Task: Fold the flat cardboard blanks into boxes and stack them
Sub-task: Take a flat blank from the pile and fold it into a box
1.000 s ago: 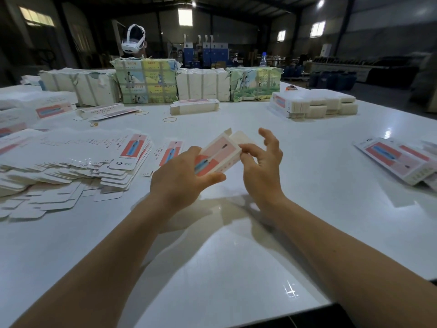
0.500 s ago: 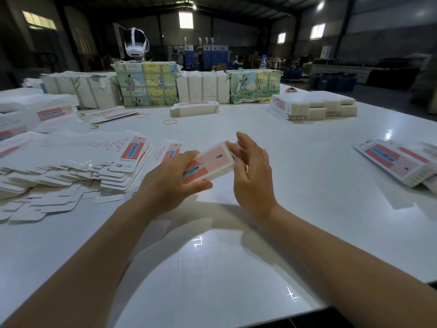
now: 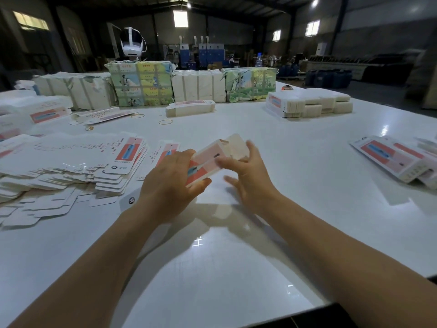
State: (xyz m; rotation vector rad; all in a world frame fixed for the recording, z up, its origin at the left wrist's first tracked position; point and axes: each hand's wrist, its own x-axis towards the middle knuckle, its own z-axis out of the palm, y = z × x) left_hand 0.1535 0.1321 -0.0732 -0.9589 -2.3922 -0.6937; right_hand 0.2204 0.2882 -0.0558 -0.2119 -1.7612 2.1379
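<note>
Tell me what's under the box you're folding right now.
The box is held above the white table by the left hand, with the right hand at its open flap. Below it only bare tabletop and shadow show; the hands cover its underside.

1. The half-folded box point(image 3: 208, 159) is above the table point(image 3: 212, 268), near its middle, between the left hand point(image 3: 169, 183) and the right hand point(image 3: 248, 178).
2. A spread heap of flat blanks point(image 3: 71, 166) lies on the table left of the hands.
3. Finished boxes point(image 3: 390, 159) lie at the right edge.
4. Wrapped bundles point(image 3: 142, 84) line the far side, with a stack of boxes point(image 3: 307, 102) to their right.
5. A single box point(image 3: 190, 108) and rubber bands point(image 3: 165, 121) lie before the bundles.
</note>
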